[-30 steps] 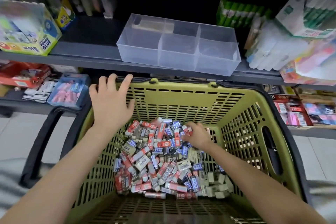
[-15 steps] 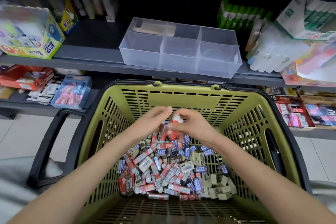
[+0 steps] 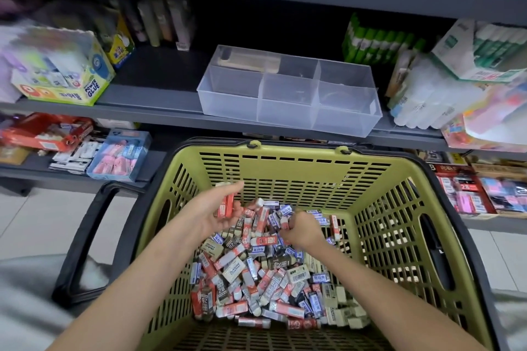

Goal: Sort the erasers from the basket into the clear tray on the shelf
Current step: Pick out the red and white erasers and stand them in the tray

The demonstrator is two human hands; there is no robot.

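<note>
L hand (image 3: 211, 211) now off basket rim (image 3: 299, 151), w/ eraser (image 3: 225, 206); shelf (image 3: 148, 100), tile floor (image 3: 37, 225).

The basket (image 3: 385, 225) is moulded olive plastic, slotted and matt, with a smooth black plastic handle (image 3: 85, 236). The erasers (image 3: 256, 279) inside wear printed paper sleeves with a faint gloss (their bare ends look chalky and dull). At the front edge of the shelf (image 3: 148, 105) the tray (image 3: 285, 111) is smooth, frosted-clear plastic; the shelf looks like matt grey painted metal.
</note>
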